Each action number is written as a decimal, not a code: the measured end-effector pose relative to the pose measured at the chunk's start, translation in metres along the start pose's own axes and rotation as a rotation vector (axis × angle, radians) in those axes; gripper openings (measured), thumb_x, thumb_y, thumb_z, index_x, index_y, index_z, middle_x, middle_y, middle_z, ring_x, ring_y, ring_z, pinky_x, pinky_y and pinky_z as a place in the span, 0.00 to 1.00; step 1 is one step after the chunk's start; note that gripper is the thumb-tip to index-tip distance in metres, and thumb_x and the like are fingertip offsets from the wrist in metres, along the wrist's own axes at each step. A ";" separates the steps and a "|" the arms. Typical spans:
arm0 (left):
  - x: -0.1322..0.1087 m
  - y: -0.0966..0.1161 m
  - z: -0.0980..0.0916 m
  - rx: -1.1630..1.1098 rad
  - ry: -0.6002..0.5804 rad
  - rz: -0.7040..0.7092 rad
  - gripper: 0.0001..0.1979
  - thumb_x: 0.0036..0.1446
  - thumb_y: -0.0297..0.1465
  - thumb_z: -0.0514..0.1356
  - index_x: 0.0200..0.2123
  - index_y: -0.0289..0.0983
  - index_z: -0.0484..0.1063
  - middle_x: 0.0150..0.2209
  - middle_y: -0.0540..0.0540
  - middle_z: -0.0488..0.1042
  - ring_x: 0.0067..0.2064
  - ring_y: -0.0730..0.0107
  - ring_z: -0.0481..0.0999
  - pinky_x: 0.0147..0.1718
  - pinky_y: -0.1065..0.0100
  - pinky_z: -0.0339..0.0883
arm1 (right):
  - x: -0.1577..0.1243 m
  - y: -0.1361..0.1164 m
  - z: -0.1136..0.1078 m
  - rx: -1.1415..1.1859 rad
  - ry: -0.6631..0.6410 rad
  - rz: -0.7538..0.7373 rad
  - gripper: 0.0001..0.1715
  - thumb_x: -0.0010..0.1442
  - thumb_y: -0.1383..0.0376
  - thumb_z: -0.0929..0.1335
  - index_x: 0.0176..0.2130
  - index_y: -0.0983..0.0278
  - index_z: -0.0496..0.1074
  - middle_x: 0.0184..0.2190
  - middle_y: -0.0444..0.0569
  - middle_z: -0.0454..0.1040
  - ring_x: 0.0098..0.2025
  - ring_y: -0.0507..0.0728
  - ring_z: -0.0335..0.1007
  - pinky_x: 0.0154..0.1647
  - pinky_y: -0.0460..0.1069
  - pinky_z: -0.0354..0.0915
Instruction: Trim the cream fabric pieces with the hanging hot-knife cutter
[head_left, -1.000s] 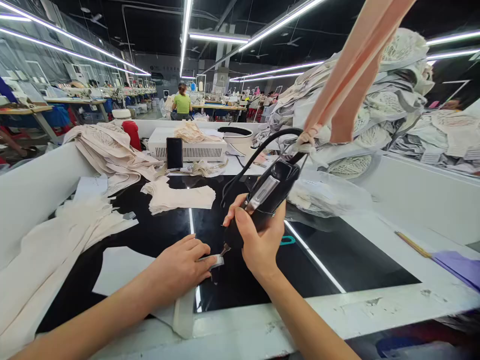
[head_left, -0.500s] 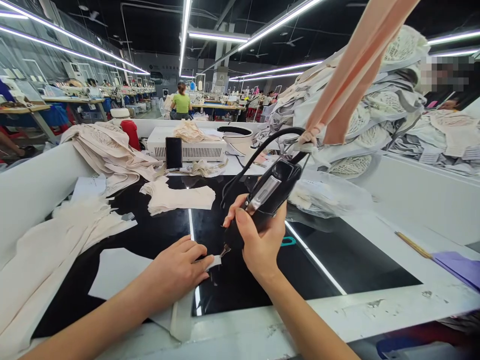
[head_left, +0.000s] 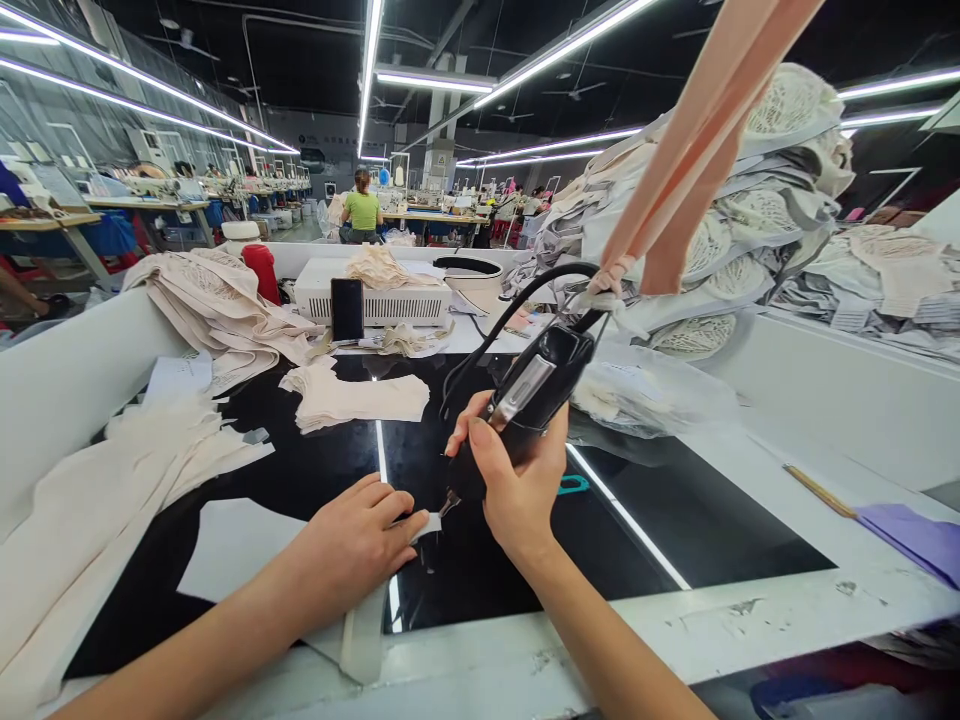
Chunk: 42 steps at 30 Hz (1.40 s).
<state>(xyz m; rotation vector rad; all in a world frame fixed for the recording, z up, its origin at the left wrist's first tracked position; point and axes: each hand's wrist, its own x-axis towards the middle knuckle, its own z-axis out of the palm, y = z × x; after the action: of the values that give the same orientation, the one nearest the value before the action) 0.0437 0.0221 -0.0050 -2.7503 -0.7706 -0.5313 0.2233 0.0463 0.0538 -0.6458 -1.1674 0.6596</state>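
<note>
My right hand is wrapped around a black handheld power tool with a silver plate on its side and a cable at its top. The tool tilts down to the left, and its metal tip meets the end of a pale fabric strip. My left hand, fingers bent and close together, pinches and presses that strip on the black glossy board. A larger white fabric piece lies partly under my left forearm. Peach fabric strips are knotted to the tool's top end.
Stacked fabric pieces and a phone stand ahead, before a white vented box. Fabric heaps line the left; a tall garment pile rises right. A teal tool lies behind my right hand. A person sits farther off.
The view has shifted slightly. The tool and my right hand appear a touch farther left; my left hand stays on the fabric strip.
</note>
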 end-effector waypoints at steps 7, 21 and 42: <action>-0.001 0.000 0.001 0.036 -0.033 -0.021 0.16 0.66 0.33 0.66 0.54 0.35 0.72 0.43 0.45 0.74 0.42 0.60 0.73 0.47 0.60 0.70 | 0.003 -0.003 0.001 0.025 0.037 -0.010 0.16 0.59 0.65 0.75 0.43 0.55 0.66 0.32 0.36 0.76 0.23 0.49 0.72 0.25 0.46 0.73; 0.000 0.000 -0.003 0.025 -0.022 -0.014 0.12 0.68 0.33 0.64 0.52 0.35 0.72 0.43 0.45 0.74 0.43 0.61 0.73 0.46 0.61 0.69 | 0.003 0.003 0.001 -0.009 0.025 -0.012 0.19 0.59 0.65 0.75 0.45 0.55 0.64 0.31 0.35 0.76 0.22 0.49 0.72 0.24 0.47 0.72; -0.006 -0.001 0.003 -0.078 0.016 -0.021 0.10 0.72 0.29 0.59 0.53 0.34 0.70 0.46 0.45 0.77 0.47 0.63 0.79 0.55 0.56 0.71 | 0.000 -0.001 0.002 0.018 0.031 0.006 0.20 0.59 0.64 0.75 0.45 0.54 0.64 0.32 0.36 0.76 0.22 0.50 0.72 0.24 0.47 0.72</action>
<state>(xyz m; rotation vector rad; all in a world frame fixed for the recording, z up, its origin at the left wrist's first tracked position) 0.0390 0.0213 -0.0099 -2.8083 -0.7926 -0.5987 0.2213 0.0463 0.0550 -0.6424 -1.1295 0.6624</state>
